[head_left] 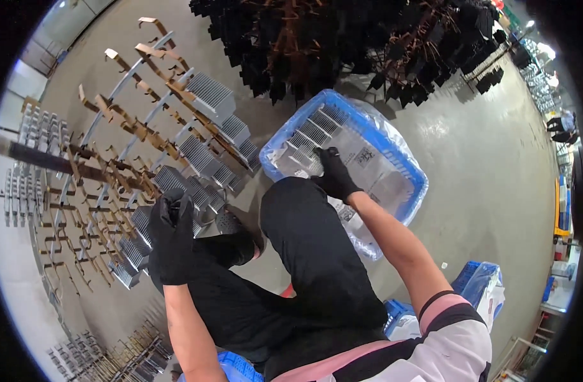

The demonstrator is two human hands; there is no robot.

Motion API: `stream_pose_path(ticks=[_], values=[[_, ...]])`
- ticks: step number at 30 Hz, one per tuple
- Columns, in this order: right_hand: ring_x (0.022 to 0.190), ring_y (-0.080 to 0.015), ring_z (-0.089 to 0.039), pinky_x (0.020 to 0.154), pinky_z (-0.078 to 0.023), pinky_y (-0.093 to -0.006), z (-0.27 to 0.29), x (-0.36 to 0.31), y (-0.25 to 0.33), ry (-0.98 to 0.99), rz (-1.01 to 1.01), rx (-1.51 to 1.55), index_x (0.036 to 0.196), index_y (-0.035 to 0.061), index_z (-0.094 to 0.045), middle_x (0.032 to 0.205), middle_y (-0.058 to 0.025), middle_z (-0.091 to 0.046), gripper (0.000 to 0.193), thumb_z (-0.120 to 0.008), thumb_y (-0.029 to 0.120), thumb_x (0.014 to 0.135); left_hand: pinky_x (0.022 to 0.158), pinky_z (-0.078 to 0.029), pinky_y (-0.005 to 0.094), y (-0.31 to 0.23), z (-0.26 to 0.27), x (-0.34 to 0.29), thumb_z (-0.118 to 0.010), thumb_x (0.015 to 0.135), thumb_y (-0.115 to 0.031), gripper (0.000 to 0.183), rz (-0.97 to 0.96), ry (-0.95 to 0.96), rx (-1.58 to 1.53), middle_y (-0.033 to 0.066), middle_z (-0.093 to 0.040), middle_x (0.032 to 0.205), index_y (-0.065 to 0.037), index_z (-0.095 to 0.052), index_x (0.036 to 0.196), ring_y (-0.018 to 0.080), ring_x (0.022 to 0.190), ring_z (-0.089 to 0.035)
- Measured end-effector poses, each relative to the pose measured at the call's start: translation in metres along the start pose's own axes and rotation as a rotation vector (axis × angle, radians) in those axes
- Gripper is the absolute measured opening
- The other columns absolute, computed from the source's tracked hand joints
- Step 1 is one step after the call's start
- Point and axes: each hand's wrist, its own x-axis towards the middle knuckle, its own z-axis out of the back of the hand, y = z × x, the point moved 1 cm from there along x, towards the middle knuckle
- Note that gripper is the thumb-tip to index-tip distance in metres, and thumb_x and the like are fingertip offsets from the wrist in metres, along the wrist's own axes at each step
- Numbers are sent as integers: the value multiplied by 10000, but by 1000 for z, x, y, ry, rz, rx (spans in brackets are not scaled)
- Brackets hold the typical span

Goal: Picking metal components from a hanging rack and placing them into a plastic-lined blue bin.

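Note:
My right hand (336, 177), in a black glove, reaches into a blue plastic basket (411, 167) lined with clear film. Its fingers are bent together at the edge of a silver finned heat sink (306, 159), one of several lying in a row there. White printed sheets (379, 175) cover much of the basket's inside. My left hand (172, 239), gloved in black too, is raised above my left thigh with its fingers curled closed. What it holds, if anything, is hidden. Close by it, finned heat sinks (202, 156) hang on a rack with copper-coloured hooks (135, 124).
A large cluster of black finned parts (342, 38) hangs beyond the basket. Blue bins with plastic film (479, 286) stand at my right. More racks (107, 356) are at the lower left, and a grey bar (34, 156) runs into the rack.

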Motion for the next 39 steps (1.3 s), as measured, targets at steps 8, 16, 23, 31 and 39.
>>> stream_pose_path(ticks=[8, 16, 23, 31, 39], values=[[1078, -413, -561, 861, -472, -537, -52, 17, 12, 188, -105, -245, 1390, 58, -469, 1176, -233, -577, 733, -735, 253, 735, 851, -484, 305, -5, -8, 8, -669, 952, -134, 216, -12, 30, 179, 84, -673, 1018, 14, -639, 1107, 159, 926, -600], [1021, -385, -576, 808, -472, -527, -64, 26, 17, 89, -33, -239, 1357, 126, -517, 1095, -194, -584, 641, -701, 279, 762, 800, -503, 305, 1, -9, 12, -673, 925, -108, 211, -41, 3, 208, 106, -687, 951, 20, -646, 1090, 172, 870, -639], [1125, -355, -555, 832, -458, -548, -75, 25, 6, 206, -89, -442, 1395, 257, -495, 1217, -150, -550, 685, -726, 359, 758, 750, -514, 301, -2, -12, 10, -671, 911, -95, 215, -93, -4, 209, 122, -692, 920, 21, -651, 1092, 178, 818, -654], [1204, -408, -481, 839, -439, -561, -90, 21, 1, 175, -78, -420, 1302, 237, -582, 1313, -166, -508, 501, -621, 322, 810, 824, -522, 355, -12, -12, 10, -681, 921, -130, 201, -26, 37, 315, 143, -682, 990, -5, -649, 1076, 228, 918, -664], [1240, -324, -562, 1013, -438, -476, -103, 31, -56, 275, -252, -135, 1299, 153, -633, 1308, -143, -620, 470, -609, 324, 862, 687, -510, 302, 16, 21, 6, -704, 916, -149, 188, -284, -171, 406, 89, -655, 861, 3, -632, 998, 163, 773, -626]])
